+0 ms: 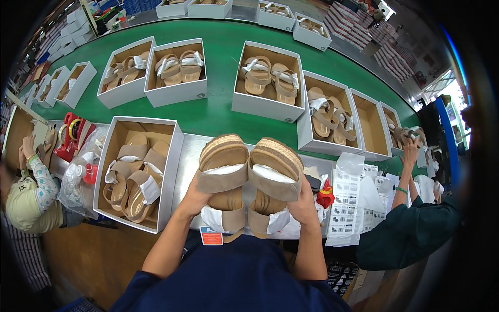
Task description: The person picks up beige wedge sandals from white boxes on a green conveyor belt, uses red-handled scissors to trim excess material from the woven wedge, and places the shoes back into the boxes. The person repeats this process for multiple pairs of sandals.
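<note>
Holding taupe platform sandals point(233, 179) above the steel worktop point(190, 156), the left hand point(194, 198) and right hand point(306, 206) each curl around one's outer side. Likely light and stiff-soled with softer straps, they seem best gripped by sole edges.

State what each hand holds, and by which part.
Left hand: one beige platform sandal, by its outer side near the toe strap. Right hand: the other platform sandal, by its outer side.

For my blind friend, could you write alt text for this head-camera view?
A person holds up a pair of tan platform sandals beside an open white shoebox of similar sandals; more filled shoeboxes line a green surface beyond.
</note>
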A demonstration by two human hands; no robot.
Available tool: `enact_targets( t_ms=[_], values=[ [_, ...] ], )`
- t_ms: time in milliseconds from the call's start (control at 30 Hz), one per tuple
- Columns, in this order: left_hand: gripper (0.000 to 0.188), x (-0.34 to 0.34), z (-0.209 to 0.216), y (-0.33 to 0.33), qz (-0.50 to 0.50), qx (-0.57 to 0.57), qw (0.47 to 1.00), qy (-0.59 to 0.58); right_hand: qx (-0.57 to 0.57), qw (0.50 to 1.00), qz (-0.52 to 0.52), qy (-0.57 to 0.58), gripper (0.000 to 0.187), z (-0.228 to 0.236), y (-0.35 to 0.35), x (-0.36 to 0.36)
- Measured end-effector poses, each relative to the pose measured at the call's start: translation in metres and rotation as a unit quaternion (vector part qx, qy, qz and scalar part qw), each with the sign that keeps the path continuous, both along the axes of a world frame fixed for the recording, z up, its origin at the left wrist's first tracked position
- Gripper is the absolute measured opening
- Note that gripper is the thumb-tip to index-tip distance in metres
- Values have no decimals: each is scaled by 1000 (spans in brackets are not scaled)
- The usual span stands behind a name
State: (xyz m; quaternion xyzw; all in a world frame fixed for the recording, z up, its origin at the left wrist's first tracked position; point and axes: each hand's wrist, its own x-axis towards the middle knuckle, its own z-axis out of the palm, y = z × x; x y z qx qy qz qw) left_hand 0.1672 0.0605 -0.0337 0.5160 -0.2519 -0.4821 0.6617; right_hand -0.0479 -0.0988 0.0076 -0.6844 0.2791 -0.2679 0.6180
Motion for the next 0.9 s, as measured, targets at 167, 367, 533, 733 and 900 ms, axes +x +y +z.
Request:
enact_targets(
  t_ms=[167,367,533,733,900],
  values=[
    [65,1,-11,0,3,57,997,49,-6,999,-32,17,53,12,6,10],
    [61,0,-48,0,19,121,984,127,-111,976,-156,104,43,13,10,15],
    [67,-2,-62,1,102,168,968,158,-134,971,-167,108,42,14,6,13],
    [53,12,-18,11,211,85,973,43,-109,976,-152,108,45,18,11,18],
    [25,9,28,13,215,-37,973,-74,-64,987,-108,101,46,11,10,20]
  ],
)
